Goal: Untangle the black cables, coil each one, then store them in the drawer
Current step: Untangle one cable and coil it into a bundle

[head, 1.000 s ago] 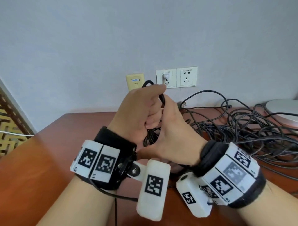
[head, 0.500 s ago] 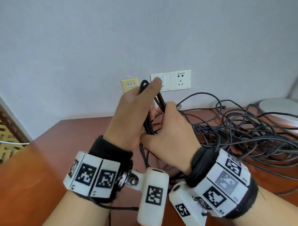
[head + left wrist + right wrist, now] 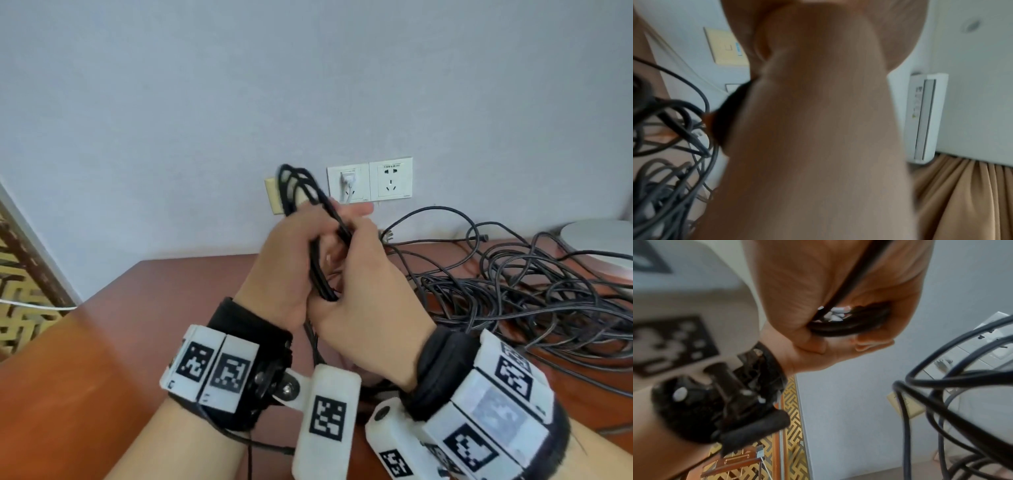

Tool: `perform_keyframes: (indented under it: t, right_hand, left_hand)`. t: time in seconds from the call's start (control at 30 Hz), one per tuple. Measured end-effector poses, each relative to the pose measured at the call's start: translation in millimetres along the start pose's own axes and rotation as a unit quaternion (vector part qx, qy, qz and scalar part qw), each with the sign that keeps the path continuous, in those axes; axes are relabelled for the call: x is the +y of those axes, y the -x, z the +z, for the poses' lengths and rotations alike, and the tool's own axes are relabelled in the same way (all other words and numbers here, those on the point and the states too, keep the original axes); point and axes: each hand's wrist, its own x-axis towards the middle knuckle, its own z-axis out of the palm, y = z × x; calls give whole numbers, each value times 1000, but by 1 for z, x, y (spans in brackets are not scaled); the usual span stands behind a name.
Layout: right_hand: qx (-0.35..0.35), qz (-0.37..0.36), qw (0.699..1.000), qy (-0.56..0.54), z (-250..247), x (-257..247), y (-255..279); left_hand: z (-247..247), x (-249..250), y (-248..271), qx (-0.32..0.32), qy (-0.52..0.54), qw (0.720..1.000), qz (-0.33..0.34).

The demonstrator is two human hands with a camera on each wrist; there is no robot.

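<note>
Your two hands raised together, gripping one coil.
Left hand (image 3: 291, 260) at 9 o'clock and right hand (image 3: 368, 291) at 3 o'clock curl fingers round the looped black rubber cable (image 3: 301, 192).

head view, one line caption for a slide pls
Both hands grip a coiled black cable beside the tangled pile.

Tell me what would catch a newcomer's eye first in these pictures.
First, the two hands raised in the middle of the head view: the left hand and the right hand both grip a bundle of black cable loops. Next, the big tangle of black cables sprawled over the wooden table to the right, below the white wall sockets.
</note>
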Motion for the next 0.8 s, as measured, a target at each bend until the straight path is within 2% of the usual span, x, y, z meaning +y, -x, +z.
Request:
perform_keyframes:
  t: [0.03,0.1,0.2,0.27,0.37,0.47,0.53,0.57,0.63,0.7,0.8]
  right_hand:
    - [-16,5,1000,-4,1,2,2]
    - [-97,17,995,-5,3,3,6]
    - [-274,-39,961,-4,4,-6,6]
    - [-323,-66,944,-12,-9,-5,4]
    - [-252,-73,965,-19,-26,-7,-6]
    - [-108,-31,989,-93,-30,-10,-10]
    - [-19,-43,994,-96,-27,-15,-11]
    - [2,-51,994,-99,-25,-17,-10]
    - [-1,-31,987,-159,-24,-19,-9]
    - [-21,26,971,-237,-29,-18,-7]
    - [-25,42,972,-229,-31,-17,-7]
  left_hand:
    - [-3,5,-1,2,79,997,17]
    - [-16,20,-2,22,194,979,64]
    - [-44,43,2,37,242,962,118]
    - [-55,50,-1,44,232,965,113]
    - [-60,56,3,49,213,969,117]
    - [-50,50,4,46,177,977,108]
    - [-35,38,3,36,138,986,89]
    - [-26,32,4,22,120,990,76]
    - [-12,18,5,-21,73,996,55]
    - [-3,8,6,-44,26,998,43]
    - [-1,0,3,-42,10,998,40]
